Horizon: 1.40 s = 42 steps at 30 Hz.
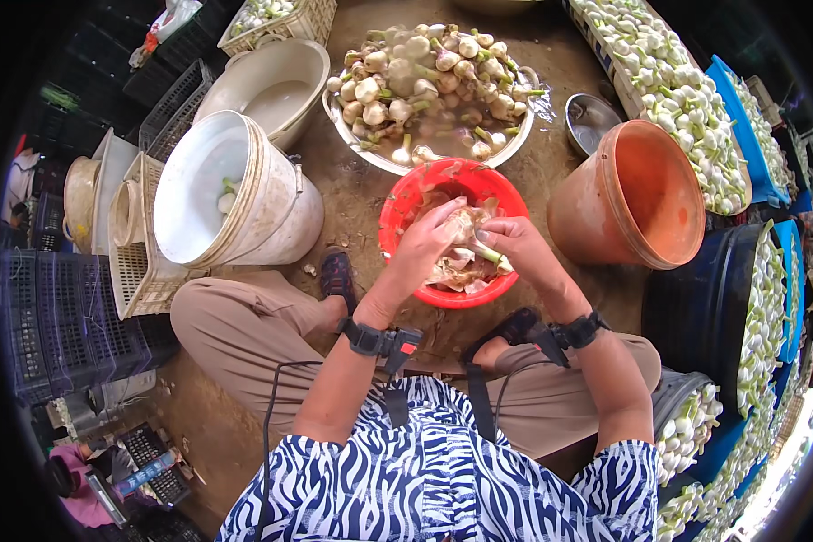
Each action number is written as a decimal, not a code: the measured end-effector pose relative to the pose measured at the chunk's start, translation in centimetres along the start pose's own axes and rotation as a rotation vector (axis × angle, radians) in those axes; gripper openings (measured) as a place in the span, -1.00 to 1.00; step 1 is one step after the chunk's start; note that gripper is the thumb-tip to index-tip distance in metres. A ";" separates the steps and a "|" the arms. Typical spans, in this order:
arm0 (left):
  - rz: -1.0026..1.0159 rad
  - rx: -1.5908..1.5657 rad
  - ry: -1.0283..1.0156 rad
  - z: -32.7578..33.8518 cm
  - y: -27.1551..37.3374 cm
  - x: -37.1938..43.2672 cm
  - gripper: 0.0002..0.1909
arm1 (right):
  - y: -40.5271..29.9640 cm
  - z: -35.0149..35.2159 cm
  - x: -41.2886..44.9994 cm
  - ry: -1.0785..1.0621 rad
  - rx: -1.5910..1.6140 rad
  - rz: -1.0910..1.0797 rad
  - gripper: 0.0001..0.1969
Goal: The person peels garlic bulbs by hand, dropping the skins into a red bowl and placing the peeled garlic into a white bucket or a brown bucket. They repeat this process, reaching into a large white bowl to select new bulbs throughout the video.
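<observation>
My left hand [428, 238] grips a garlic bulb [466, 227] by its side, over a red plastic bucket [387, 234]. My right hand [518, 242] pinches at the same bulb near the base of its green-tipped stem, which slants down to the right. Loose papery garlic skins [457, 271] fill the bucket below both hands. Just beyond it stands a wide basin [366, 161] of murky water, heaped with unpeeled garlic bulbs [440, 71]. Part of the held bulb is hidden by my fingers.
To the left, a white bucket [284, 217] leans with peeled garlic [226, 202] inside, before a beige tub [311, 74]. An orange bucket [582, 210] and a metal bowl [591, 122] stand right. Peeled garlic [691, 101] fills containers along the right. A person [85, 481] is at lower left.
</observation>
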<state>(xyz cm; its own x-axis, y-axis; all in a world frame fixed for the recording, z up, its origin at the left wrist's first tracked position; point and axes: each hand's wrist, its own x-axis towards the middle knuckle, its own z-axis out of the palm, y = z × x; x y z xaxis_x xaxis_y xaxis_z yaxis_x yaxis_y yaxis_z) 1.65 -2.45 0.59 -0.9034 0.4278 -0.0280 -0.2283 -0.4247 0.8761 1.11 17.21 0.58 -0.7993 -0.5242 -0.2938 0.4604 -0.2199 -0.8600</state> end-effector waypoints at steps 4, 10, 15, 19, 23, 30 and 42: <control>-0.008 0.658 0.055 -0.3 0.2 0.7 -0.45 | 0.0 0.3 0.2 0.124 -0.980 -0.319 -0.82; 0.157 -0.021 0.036 0.7 -1.1 0.4 -0.49 | 0.5 0.7 0.8 0.195 -0.121 -0.186 -0.85; -0.201 0.140 0.151 0.5 -0.7 0.6 -0.59 | -1.0 1.4 0.2 0.219 -0.851 -0.433 -0.84; -0.227 -0.132 0.127 0.1 0.2 0.6 -0.59 | -0.3 1.2 0.7 0.333 -0.544 -0.390 -0.85; -0.154 -0.399 0.003 -0.2 0.5 0.0 -0.54 | -0.3 -2.6 1.4 0.562 -0.518 -0.267 -0.79; -0.044 -0.589 0.165 -1.1 -0.5 -0.4 -0.52 | -0.1 -0.4 0.9 0.469 -1.412 -0.353 -0.72; 0.168 0.276 0.029 0.0 -0.5 0.3 -0.45 | -2.5 2.7 -0.4 0.364 -1.140 -0.466 -0.92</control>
<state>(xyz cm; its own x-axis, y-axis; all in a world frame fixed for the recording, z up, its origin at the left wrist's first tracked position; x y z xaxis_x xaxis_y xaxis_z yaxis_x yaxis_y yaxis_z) 1.45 -2.15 0.17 -0.9311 0.3454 0.1178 0.0283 -0.2534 0.9669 1.37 15.71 3.95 -0.9368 -0.2948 0.1884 -0.3347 0.5985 -0.7278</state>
